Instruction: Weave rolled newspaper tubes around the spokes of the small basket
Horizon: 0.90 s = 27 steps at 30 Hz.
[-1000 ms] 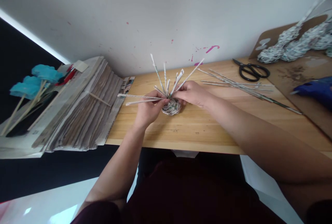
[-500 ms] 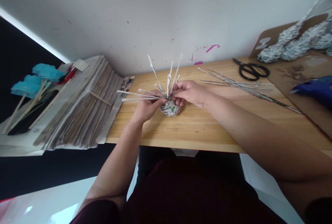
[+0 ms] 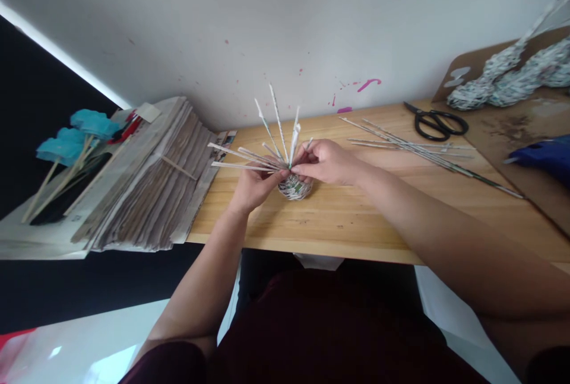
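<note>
A small round piece woven from rolled paper strips [image 3: 294, 188] is held between my hands just above the wooden table. Several paper sticks fan out of its top, some upward and some to the left. My left hand [image 3: 255, 187] grips its left side, thumb at the rim, with the left-pointing sticks passing over the fingers. My right hand [image 3: 324, 161] pinches at the rim on the right, beside the base of an upright paper stick [image 3: 294, 137]. The tips of the right fingers are partly hidden behind the weave.
Loose paper sticks [image 3: 414, 146] and black-handled scissors [image 3: 434, 123] lie to the right. Beyond them are cardboard [image 3: 525, 129], a blue tool [image 3: 541, 155] and woven paper pieces [image 3: 499, 78]. A newspaper stack [image 3: 146, 188] with blue paper flowers [image 3: 93, 124] stands left, a wall behind.
One paper stick has swung from the right of the upright ones to their left. The right hand has shifted slightly at the rim. The whole view has moved a little.
</note>
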### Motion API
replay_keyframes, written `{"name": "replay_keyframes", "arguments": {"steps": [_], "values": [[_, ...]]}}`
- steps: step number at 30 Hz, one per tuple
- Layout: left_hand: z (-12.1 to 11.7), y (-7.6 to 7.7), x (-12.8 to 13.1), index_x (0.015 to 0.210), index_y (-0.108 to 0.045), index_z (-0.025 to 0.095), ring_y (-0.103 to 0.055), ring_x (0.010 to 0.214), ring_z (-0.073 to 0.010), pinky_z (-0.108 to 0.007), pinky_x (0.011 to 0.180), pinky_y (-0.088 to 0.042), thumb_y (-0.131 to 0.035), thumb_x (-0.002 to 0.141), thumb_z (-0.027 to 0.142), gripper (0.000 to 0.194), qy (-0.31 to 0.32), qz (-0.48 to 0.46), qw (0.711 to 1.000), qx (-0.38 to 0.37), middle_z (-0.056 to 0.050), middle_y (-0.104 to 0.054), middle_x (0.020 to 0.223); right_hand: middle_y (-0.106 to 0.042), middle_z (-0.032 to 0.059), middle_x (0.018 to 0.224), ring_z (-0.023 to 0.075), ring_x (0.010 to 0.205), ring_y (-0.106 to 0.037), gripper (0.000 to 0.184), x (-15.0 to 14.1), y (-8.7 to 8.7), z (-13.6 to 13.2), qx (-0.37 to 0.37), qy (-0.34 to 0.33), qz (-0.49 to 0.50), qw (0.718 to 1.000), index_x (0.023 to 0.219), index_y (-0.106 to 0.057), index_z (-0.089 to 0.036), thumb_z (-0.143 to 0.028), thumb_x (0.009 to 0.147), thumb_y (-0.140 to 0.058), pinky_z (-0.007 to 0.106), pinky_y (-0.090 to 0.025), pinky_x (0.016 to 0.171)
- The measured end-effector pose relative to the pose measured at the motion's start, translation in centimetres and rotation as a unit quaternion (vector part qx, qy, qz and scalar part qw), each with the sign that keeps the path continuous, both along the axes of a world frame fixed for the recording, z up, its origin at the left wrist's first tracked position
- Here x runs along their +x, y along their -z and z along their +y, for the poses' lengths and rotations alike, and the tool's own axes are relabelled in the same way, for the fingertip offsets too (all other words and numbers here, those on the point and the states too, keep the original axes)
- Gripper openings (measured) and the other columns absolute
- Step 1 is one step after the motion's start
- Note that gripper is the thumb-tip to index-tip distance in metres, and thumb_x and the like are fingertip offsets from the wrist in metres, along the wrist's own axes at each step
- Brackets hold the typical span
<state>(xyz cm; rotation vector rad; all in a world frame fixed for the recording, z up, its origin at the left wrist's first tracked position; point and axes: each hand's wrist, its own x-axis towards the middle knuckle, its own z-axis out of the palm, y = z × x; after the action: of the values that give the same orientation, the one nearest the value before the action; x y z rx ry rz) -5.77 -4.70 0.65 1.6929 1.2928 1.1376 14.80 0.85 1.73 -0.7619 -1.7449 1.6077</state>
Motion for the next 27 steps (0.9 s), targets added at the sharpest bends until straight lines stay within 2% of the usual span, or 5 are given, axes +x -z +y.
{"name": "replay_keyframes", "arguments": {"steps": [8,14,17,20,27], "values": [[-0.5,0.7,0.1,0.082,-0.073,0.015,-0.065,0.069,-0.0167,-0.029,0.066,-0.052,-0.080,0.079,0.043,0.029,-0.038,-0.013,0.999,-0.003,-0.005,-0.073,0.075,-0.071,0.0024,0.062,0.0126,0.058,-0.068,0.022,0.0,-0.3,0.0,-0.143,-0.008,0.019,0.990,0.067,-0.063,-0.015,-0.006,0.070,-0.083,0.024,-0.059,0.060],[-0.9,0.4,0.7,0.085,-0.073,0.015,-0.069,0.077,-0.0192,-0.031,0.072,-0.055,-0.084,0.074,0.041,0.031,-0.018,-0.016,1.000,-0.008,-0.008,-0.075,0.084,-0.068,-0.0001,0.057,0.0117,0.056,-0.065,0.022,-0.4,-0.6,-0.5,-0.134,0.043,0.005,0.990,0.062,-0.064,-0.016,0.003,0.069,-0.073,0.022,-0.054,0.056],[-1.0,0.5,1.5,0.079,-0.069,0.015,-0.065,0.069,-0.0153,-0.026,0.064,-0.052,-0.087,0.070,0.038,0.030,-0.073,-0.006,0.997,0.016,-0.005,-0.072,0.077,-0.068,-0.0008,0.058,0.0104,0.053,-0.064,0.022,-0.6,-0.2,-0.6,-0.114,0.047,0.011,0.992,0.062,-0.063,-0.016,0.004,0.068,-0.071,0.021,-0.053,0.054],[-1.0,0.9,2.0,0.073,-0.064,0.016,-0.055,0.057,-0.0100,-0.021,0.054,-0.043,-0.081,0.075,0.037,0.027,-0.133,-0.013,0.990,0.034,0.000,-0.064,0.065,-0.069,0.0002,0.060,0.0114,0.056,-0.066,0.022,-0.6,0.3,-0.4,-0.110,0.037,0.024,0.993,0.063,-0.060,-0.016,0.003,0.068,-0.070,0.021,-0.054,0.055],[-0.9,1.4,1.5,0.074,-0.063,0.017,-0.047,0.055,-0.0082,-0.021,0.053,-0.036,-0.078,0.078,0.036,0.024,-0.129,-0.052,0.990,0.019,0.003,-0.058,0.061,-0.066,-0.0019,0.061,0.0103,0.054,-0.065,0.020,-0.7,-0.1,-0.7,-0.131,0.020,0.023,0.991,0.071,-0.062,-0.016,0.001,0.074,-0.071,0.021,-0.056,0.053]]}}
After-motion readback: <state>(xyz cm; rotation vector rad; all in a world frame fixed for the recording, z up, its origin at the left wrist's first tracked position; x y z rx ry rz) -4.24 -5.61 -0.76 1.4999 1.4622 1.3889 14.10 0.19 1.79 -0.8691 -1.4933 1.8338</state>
